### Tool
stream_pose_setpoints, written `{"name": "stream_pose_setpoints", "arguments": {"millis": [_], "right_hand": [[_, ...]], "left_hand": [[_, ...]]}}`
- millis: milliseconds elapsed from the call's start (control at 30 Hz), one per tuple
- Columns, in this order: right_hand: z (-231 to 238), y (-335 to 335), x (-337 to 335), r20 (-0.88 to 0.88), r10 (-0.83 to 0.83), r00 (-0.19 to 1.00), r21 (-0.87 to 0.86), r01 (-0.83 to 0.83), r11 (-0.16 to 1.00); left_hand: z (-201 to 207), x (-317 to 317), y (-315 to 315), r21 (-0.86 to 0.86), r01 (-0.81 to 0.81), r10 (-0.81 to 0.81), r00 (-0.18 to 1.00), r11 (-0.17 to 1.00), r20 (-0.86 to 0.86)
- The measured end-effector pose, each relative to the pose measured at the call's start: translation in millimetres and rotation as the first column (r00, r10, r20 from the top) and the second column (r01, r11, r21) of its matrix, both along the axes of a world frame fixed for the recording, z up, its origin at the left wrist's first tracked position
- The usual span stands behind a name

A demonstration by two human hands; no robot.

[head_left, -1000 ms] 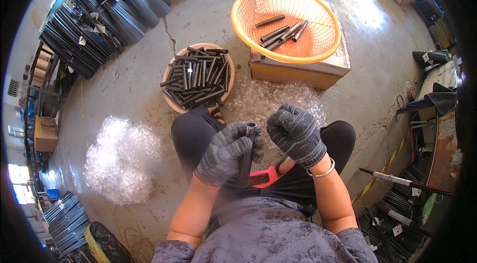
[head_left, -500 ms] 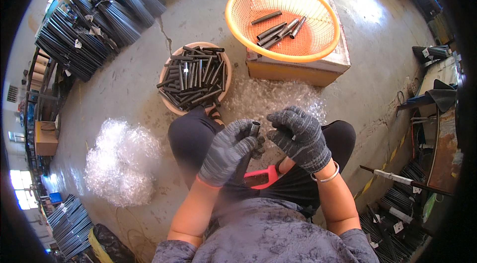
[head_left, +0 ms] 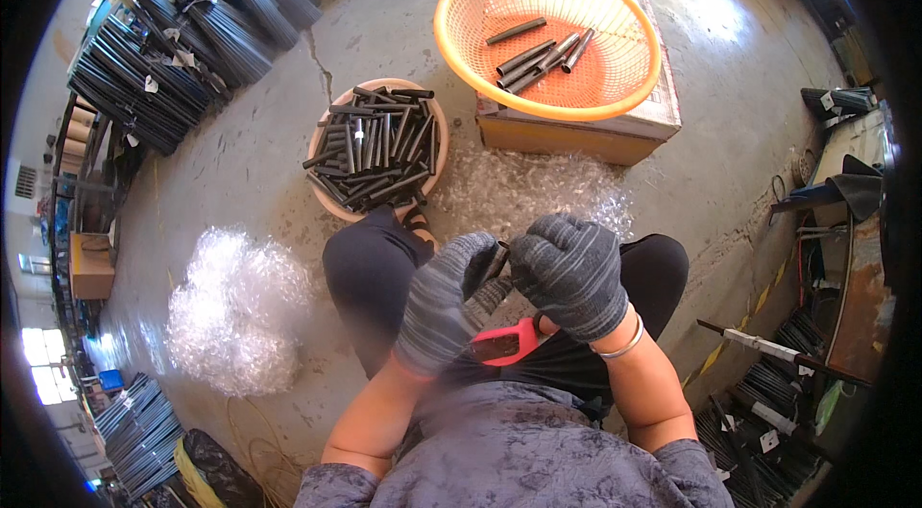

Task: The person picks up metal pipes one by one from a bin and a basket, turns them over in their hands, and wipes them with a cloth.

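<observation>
My left hand [head_left: 442, 302], in a grey knit glove, is closed around a short dark metal tube [head_left: 497, 261] above my lap. Only the tube's upper part shows between the fingers and thumb. Against that upper end sits my right hand [head_left: 569, 276], also gloved, its fingers curled in; whatever they pinch is hidden. Beyond my left knee, a pale round tub [head_left: 441, 183] is heaped with similar dark tubes [head_left: 370, 148]. An orange mesh basket [head_left: 615, 90] at the far right holds several more tubes [head_left: 519, 30].
The basket rests on a cardboard box [head_left: 576, 138]. Clear plastic wrap [head_left: 235, 316] lies piled at left, with more scraps [head_left: 547, 186] before the box. A pink-edged object [head_left: 521, 343] is between my thighs. Bundled long rods [head_left: 144, 85] stand at far left; racks [head_left: 855, 287] line the right.
My right hand has moved left and closed up against the tube's end. The tube in my left hand has tilted and is more covered. Tub and basket look the same.
</observation>
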State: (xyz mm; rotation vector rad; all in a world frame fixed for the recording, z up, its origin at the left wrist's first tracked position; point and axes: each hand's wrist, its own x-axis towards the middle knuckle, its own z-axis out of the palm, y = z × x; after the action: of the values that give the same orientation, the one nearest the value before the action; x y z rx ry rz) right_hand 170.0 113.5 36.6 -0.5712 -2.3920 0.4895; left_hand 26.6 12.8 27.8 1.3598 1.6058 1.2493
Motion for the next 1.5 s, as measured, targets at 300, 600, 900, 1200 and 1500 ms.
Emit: {"name": "stream_pose_setpoints", "arguments": {"millis": [300,600,900,1200,1500], "right_hand": [[-15.1,7.8,8.3,-0.118,-0.057,0.991,-0.282,0.022,0.959],[-114.1,106.3,138.7,0.373,-0.623,0.688,0.249,0.572,0.781],[-57.3,111.8,206.9,0.424,-0.581,0.694,-0.552,0.707,0.442],[19.0,-26.5,-3.8,-0.069,0.049,0.996,-0.540,-0.079,0.838],[-24.8,-4.5,13.7,-0.309,-0.080,0.948,-0.637,-0.144,0.758]], "left_hand": [[5.3,-7.5,-9.2,-0.180,0.230,-0.002,0.623,0.956,0.782],[4.5,-27.0,-28.6,-0.016,0.192,-0.064,0.403,0.981,0.913],[1.9,-35.5,-33.8,-0.192,0.113,0.092,0.581,0.975,0.809],[-3.9,-16.7,-18.2,-0.034,0.043,-0.046,0.994,0.999,-0.101],[1.7,-23.2,-31.0,-0.126,0.030,0.018,0.930,0.992,0.366]]}}
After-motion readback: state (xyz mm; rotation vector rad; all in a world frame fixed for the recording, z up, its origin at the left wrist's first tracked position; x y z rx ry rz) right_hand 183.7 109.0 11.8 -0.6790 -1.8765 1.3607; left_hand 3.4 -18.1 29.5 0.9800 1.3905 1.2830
